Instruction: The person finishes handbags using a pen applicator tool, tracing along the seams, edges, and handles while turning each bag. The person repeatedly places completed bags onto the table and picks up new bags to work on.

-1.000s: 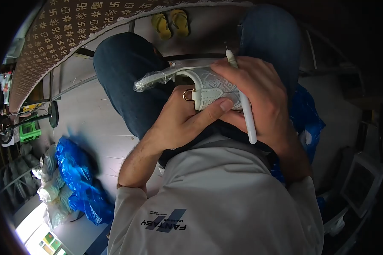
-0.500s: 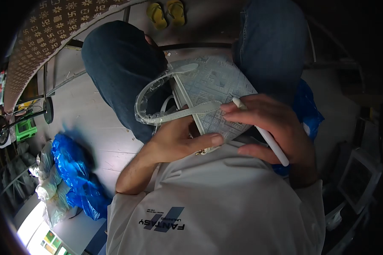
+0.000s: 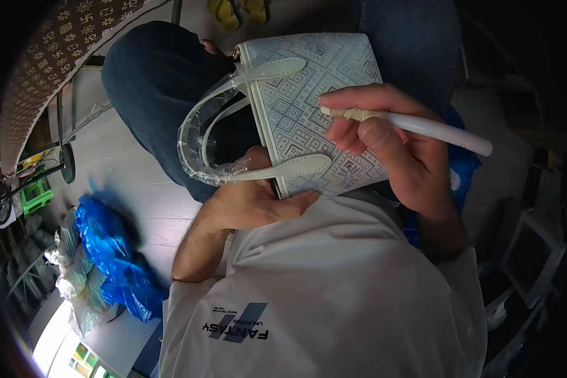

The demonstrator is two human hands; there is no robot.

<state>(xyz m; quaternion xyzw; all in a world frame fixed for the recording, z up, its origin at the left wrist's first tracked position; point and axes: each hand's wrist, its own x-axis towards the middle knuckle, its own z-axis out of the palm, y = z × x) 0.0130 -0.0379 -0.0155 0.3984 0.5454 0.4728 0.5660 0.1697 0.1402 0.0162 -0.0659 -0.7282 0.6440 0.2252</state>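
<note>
Between my right hand's (image 3: 400,148) closed fingers sits a white pen-like tool (image 3: 422,128). Under them lies the patterned handbag (image 3: 315,107) (handles plastic-wrapped), which my left hand (image 3: 249,201) grips at its edge.

Around the handbag (image 3: 315,94) we find little room: our knees (image 3: 151,88) flank it, its wrapped handles (image 3: 208,135) loop out left (toward bare floor (image 3: 132,189)), blue bags (image 3: 116,258) crowd farther left, and yellow sandals (image 3: 236,9) lie beyond it.
</note>
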